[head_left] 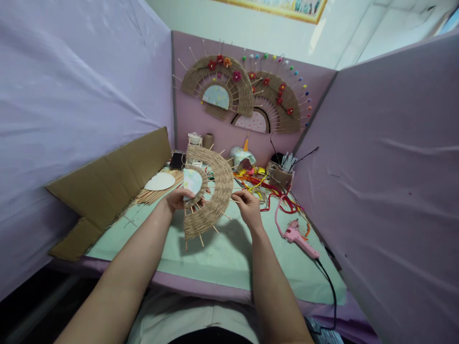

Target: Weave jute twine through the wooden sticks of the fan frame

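Note:
A half-round woven twine fan [219, 186] with thin wooden sticks radiating from its rim is held up over the table, its straight side facing left. My left hand [179, 198] grips its inner part, the thumb on the pale floral half-disc [192, 183] and the other fingers partly hidden behind. At the outer right edge, my right hand [247, 203] pinches near a protruding stick, thumb and finger together. The twine covers a broad outer band and a narrow inner band, with bare sticks between them.
A pink glue gun [300, 242] with a black cord lies at right. Coloured pipe cleaners [276, 193] and a cup of glue sticks [281, 176] are behind it. At left are cardboard [114, 177], wooden sticks [148, 195] and a white oval [159, 181]. Finished fans [247, 86] hang behind.

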A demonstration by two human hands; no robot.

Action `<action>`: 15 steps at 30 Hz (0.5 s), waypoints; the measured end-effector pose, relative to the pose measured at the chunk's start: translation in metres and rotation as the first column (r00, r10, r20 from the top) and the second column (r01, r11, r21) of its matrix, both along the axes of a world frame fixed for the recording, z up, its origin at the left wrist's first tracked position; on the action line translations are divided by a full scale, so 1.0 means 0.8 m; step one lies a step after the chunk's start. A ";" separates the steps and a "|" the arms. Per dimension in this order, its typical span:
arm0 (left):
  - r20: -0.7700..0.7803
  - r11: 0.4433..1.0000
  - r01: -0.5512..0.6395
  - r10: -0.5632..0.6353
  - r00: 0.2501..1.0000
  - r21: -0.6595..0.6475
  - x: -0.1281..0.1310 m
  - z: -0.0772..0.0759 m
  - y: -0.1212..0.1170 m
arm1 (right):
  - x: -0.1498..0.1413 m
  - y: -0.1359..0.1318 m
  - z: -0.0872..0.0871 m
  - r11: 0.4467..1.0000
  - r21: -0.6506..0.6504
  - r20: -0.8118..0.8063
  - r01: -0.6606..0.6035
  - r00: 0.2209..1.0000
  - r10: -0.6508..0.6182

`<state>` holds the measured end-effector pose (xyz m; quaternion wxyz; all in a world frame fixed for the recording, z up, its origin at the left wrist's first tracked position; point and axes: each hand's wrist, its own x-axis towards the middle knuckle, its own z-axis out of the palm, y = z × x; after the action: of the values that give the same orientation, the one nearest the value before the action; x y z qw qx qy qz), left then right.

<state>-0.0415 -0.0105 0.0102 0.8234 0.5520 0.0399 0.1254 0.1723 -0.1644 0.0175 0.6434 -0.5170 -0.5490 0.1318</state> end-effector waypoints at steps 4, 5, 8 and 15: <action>-0.006 1.000 -0.012 0.013 1.000 0.024 -0.001 0.002 -0.001 | 0.002 0.001 -0.004 0.998 -0.003 0.067 0.060 0.996 -0.060; -0.005 0.999 -0.033 0.033 0.999 0.027 -0.001 0.002 -0.001 | 0.002 0.001 -0.004 0.998 -0.001 0.079 0.070 0.994 -0.069; 0.032 0.988 -0.154 0.153 0.988 0.031 0.001 0.001 -0.002 | 0.002 0.001 -0.004 0.996 0.012 0.090 0.084 0.992 -0.084; 0.000 0.904 -0.428 0.428 0.904 0.002 0.015 0.013 -0.008 | 0.005 0.004 -0.006 0.995 0.031 0.077 0.094 0.992 -0.096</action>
<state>-0.0295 -0.0169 0.0202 0.7753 0.5307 0.1601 0.3027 0.1762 -0.1611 0.0128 0.6339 -0.5386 -0.5502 0.0733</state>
